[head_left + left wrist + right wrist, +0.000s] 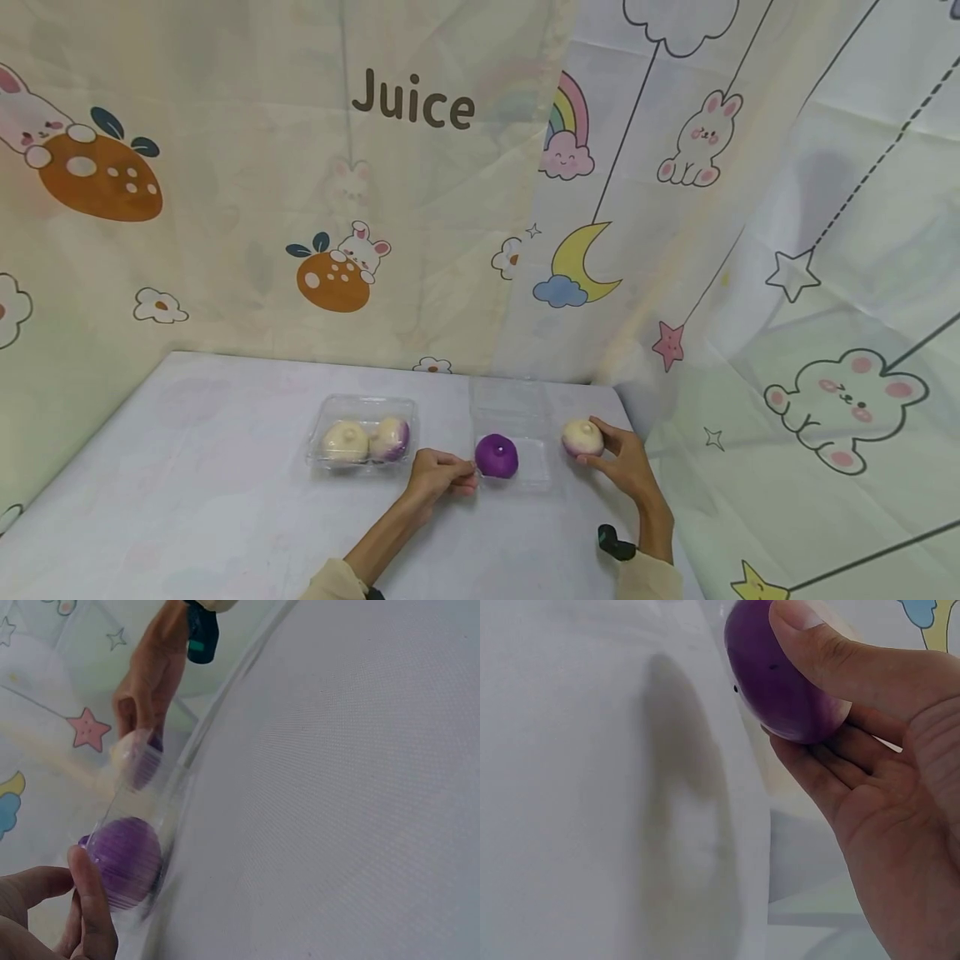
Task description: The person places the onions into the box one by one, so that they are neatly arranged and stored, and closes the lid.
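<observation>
My right hand (626,462) grips a round purple-and-cream turnip (582,438) between thumb and fingers, to the right of an open clear plastic box (534,467). In the right wrist view the purple side of this turnip (780,675) shows, with a shadow on the table beside it. A second turnip (497,456), purple side up, sits in the left half of the box. My left hand (438,475) pinches the box's near left edge. The left wrist view shows the left hand (82,907) next to the purple turnip (129,862), seen through the clear wall.
Left of the open box stands another clear plastic box (318,450), lid down, with two purple-and-cream turnips (347,442) inside. The white table (225,500) meets printed curtains (442,250) at the back and right. The open box's lid (510,398) lies back toward the curtain.
</observation>
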Demonstrator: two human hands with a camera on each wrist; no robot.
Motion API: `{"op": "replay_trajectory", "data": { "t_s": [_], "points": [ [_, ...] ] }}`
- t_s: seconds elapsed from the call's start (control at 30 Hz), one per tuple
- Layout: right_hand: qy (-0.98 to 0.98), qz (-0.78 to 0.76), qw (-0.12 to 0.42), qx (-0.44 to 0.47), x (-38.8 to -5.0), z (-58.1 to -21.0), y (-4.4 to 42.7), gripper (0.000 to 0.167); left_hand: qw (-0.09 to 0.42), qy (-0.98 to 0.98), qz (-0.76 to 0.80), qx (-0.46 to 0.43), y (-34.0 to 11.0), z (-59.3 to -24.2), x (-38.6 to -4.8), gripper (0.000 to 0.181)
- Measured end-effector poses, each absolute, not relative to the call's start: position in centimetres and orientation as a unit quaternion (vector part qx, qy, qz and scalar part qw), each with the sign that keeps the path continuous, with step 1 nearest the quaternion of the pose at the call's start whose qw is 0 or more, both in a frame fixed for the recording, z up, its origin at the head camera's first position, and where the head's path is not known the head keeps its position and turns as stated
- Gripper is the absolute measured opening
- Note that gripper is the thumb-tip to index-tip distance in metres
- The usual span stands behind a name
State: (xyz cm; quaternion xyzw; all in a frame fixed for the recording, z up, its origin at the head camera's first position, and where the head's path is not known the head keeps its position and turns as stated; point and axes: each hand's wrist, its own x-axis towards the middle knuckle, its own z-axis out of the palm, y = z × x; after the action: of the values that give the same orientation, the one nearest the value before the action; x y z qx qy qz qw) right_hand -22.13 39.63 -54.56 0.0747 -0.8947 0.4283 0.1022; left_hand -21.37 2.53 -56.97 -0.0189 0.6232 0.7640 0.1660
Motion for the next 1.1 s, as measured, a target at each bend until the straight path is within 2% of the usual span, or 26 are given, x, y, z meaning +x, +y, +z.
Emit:
{"op": "replay_trajectory", "data": {
  "t_s": [0.83, 1.1],
  "points": [
    [-0.891, 0.437, 0.083, 0.088, -21.3, -53.2, 39.5, 0.076, 0.172, 0.621, 0.764, -0.017, 2.4, -57.1, -21.6, 0.010],
    [-0.885, 0.448, 0.071, 0.106, -21.1, -52.5, 39.4, 0.075, 0.167, 0.623, 0.764, -0.014, 2.4, -57.1, -21.6, 0.018]
  ]
}}
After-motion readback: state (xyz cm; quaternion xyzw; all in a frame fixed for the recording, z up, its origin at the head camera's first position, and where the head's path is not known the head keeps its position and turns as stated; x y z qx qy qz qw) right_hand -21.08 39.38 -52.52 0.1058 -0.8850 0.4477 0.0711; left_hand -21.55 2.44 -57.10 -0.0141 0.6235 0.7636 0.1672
